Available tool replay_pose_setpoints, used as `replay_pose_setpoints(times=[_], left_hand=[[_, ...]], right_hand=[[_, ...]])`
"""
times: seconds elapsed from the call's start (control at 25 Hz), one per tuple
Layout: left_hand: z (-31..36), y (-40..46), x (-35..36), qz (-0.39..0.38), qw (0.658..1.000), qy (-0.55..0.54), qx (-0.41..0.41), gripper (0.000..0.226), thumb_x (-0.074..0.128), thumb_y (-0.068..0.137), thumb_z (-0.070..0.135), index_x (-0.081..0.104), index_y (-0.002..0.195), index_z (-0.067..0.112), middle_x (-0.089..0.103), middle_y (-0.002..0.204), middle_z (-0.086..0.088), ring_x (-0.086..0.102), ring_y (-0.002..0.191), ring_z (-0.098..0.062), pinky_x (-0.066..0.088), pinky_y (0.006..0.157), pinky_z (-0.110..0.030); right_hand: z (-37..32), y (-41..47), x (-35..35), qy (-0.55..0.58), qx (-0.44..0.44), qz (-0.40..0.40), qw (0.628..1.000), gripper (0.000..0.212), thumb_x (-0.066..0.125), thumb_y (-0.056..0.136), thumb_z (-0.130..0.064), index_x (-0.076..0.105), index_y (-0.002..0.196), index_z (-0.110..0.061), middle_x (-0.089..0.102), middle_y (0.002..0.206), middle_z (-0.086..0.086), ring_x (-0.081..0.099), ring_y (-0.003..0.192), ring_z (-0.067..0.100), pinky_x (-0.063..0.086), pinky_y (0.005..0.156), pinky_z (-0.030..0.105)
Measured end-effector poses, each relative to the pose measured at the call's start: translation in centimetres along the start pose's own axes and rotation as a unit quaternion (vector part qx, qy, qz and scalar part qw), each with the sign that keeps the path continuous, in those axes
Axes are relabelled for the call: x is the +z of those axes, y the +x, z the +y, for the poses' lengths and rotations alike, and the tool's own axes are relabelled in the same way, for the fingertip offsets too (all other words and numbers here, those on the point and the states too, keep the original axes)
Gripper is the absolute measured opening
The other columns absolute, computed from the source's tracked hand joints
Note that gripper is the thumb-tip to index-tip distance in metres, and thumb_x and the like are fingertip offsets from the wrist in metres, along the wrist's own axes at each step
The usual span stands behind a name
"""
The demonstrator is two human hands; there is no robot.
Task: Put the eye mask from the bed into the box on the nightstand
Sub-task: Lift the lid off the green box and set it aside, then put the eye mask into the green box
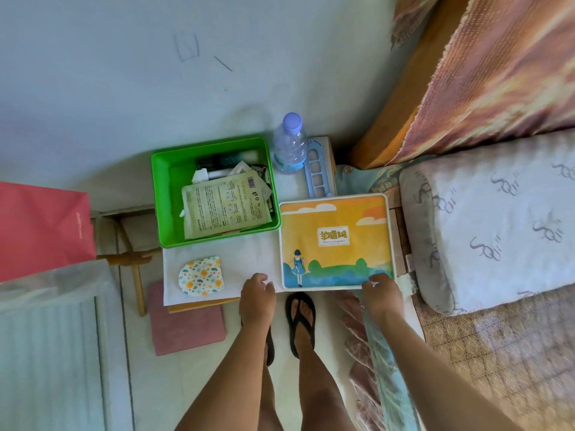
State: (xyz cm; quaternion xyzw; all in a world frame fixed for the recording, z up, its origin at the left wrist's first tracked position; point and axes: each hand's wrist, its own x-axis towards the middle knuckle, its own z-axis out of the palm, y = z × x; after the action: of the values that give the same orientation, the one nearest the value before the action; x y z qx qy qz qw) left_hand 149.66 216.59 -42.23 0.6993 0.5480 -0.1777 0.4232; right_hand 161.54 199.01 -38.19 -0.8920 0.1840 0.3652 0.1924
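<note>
A flat box (336, 241) with a yellow and blue cartoon lid lies closed on the right half of the white nightstand (249, 256). My left hand (256, 293) curls against its front left corner, and my right hand (381, 293) grips its front right corner. A floral eye mask (201, 276), seemingly folded in half, lies on the nightstand top left of the box, a hand's width from my left hand. The bed (497, 337) with a woven mat and a grey pillow (485, 219) is on the right.
A green bin (165, 188) holding packets stands behind the mask. A water bottle (290, 144) and a blue rack (317, 169) stand at the back. On the left are a red bag (40, 231) and a radiator (46, 353). A pink mat (186, 331) lies on the floor. A clear plastic strip (385, 368) hangs under my right arm.
</note>
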Motion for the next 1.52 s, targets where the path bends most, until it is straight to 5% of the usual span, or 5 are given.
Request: replay_pose_setpoints(times=[0.4, 0.72, 0.84, 1.24, 1.52], left_hand=[[-6.7, 3.3, -9.9, 0.077, 0.984, 0.159, 0.024, 0.035, 0.051, 0.091, 0.021, 0.053, 0.125, 0.011, 0.057, 0.126, -0.013, 0.053, 0.116, -0.029, 0.048, 0.089, -0.04], [-8.4, 8.7, -10.3, -0.001, 0.905, 0.389, 0.174, 0.074, 0.062, 0.084, 0.031, 0.022, 0.143, 0.016, 0.037, 0.139, -0.012, 0.037, 0.127, -0.028, 0.036, 0.101, -0.038], [-8.3, 9.0, -9.7, 0.043, 0.9, 0.408, 0.15, 0.071, 0.067, 0.079, 0.032, 0.03, 0.138, 0.018, 0.043, 0.13, -0.012, 0.041, 0.12, -0.029, 0.031, 0.103, -0.041], [-5.7, 5.5, -13.9, 0.035, 0.996, 0.019, 0.075, 0.024, 0.071, 0.077, 0.03, 0.057, 0.091, 0.016, 0.067, 0.091, -0.001, 0.062, 0.082, -0.024, 0.04, 0.065, -0.03], [1.5, 7.6, -16.1, 0.034, 0.938, -0.343, 0.04, 0.033, 0.063, 0.084, 0.002, 0.052, 0.115, 0.005, 0.066, 0.106, -0.02, 0.064, 0.079, -0.019, 0.056, 0.057, -0.02]], right_hand=[[-8.6, -5.5, 8.1, -0.243, -0.172, -0.16, 0.941, 0.041, 0.042, 0.093, -0.021, 0.045, 0.134, -0.018, 0.056, 0.132, 0.009, 0.055, 0.116, 0.029, 0.045, 0.092, 0.035], [-10.8, -5.9, 12.4, -0.38, -0.25, -0.139, 0.88, 0.036, 0.039, 0.095, -0.025, 0.047, 0.129, -0.018, 0.057, 0.127, 0.005, 0.055, 0.116, 0.026, 0.043, 0.086, 0.033], [-10.8, -5.9, 12.6, -0.394, -0.257, -0.134, 0.872, 0.036, 0.038, 0.096, -0.025, 0.046, 0.13, -0.018, 0.057, 0.127, 0.006, 0.054, 0.117, 0.025, 0.044, 0.087, 0.034], [-11.2, -7.2, 10.0, -0.377, -0.245, -0.131, 0.884, 0.037, 0.038, 0.095, -0.021, 0.046, 0.131, -0.019, 0.055, 0.13, 0.005, 0.052, 0.119, 0.025, 0.043, 0.087, 0.033], [-11.9, -7.3, 8.3, -0.357, -0.226, -0.126, 0.897, 0.036, 0.038, 0.095, -0.022, 0.046, 0.13, -0.022, 0.057, 0.129, 0.004, 0.052, 0.118, 0.024, 0.044, 0.087, 0.031]])
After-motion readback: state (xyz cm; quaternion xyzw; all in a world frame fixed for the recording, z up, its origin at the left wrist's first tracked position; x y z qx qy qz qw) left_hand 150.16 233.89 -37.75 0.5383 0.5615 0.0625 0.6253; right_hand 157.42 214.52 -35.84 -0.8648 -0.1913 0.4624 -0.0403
